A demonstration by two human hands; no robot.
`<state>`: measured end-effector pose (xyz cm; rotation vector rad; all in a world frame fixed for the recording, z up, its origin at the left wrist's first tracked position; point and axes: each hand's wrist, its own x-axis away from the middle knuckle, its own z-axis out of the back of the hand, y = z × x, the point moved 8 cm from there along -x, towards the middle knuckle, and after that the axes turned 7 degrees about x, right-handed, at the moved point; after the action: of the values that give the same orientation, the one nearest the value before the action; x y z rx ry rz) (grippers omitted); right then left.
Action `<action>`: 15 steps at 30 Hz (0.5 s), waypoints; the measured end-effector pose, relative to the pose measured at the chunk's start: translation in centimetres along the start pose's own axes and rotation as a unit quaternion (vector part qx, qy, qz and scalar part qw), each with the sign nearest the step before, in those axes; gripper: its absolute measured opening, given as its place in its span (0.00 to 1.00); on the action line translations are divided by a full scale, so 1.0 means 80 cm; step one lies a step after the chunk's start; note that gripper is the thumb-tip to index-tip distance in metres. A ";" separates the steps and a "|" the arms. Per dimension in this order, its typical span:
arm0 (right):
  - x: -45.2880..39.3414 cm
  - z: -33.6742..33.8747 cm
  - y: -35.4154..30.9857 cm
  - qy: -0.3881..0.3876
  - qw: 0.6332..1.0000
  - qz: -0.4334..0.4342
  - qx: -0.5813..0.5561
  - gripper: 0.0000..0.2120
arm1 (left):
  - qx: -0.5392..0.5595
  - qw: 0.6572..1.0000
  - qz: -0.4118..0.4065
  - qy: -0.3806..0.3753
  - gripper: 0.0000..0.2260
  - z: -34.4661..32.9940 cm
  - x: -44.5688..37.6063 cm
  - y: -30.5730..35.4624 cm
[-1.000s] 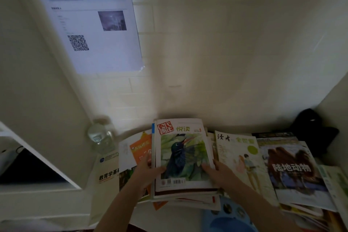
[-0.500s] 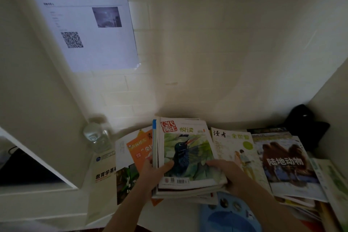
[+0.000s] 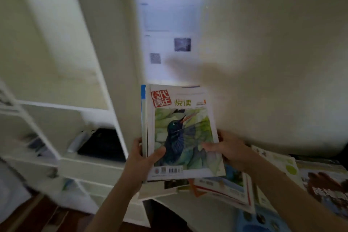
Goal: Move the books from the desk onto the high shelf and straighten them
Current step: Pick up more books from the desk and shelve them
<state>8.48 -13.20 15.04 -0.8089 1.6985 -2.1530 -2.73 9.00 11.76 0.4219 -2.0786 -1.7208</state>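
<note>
Left hand clamps the lower left corner of the stack of magazines, thumb flat across the bird cover and the other fingers hidden behind; right hand grips the stack's lower right edge the same way, thumb on top, fingers underneath. Both are closed on the stack, which is raised clear of the desk and tilted toward the camera, above the loose magazines that lie spread below and to the right of it.

At least 2 or 3 issues show at the stack's left edge, 1 with a blue spine. These look like thin glossy softcovers, so the bundle is probably light to moderate in weight but floppy: the unsupported top half could sag or fan open. Glossy covers slide on each other, and an inner issue could slip out if the squeeze relaxes. Holding at both lower corners gives little support; a grip along the 2 long sides near mid-height, or 1 palm under the bottom edge, would likely steady it for the lift. The white shelving stands left of the stack; whether any visible board is the high shelf is unclear through the blur.
</note>
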 end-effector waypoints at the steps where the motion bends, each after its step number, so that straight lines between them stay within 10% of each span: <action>1: 0.001 -0.027 -0.016 -0.027 0.999 0.015 0.009 0.13 | -0.010 0.999 -0.022 0.022 0.28 0.027 0.018 0.017; 15: 0.070 -0.320 -0.243 -0.233 0.930 0.278 0.058 0.21 | -0.035 0.939 -0.238 0.247 0.22 0.293 0.198 0.228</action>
<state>-8.63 9.40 31.21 -0.6372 1.3313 -1.5133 -27.53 25.07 27.87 1.2759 -1.6243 -1.6915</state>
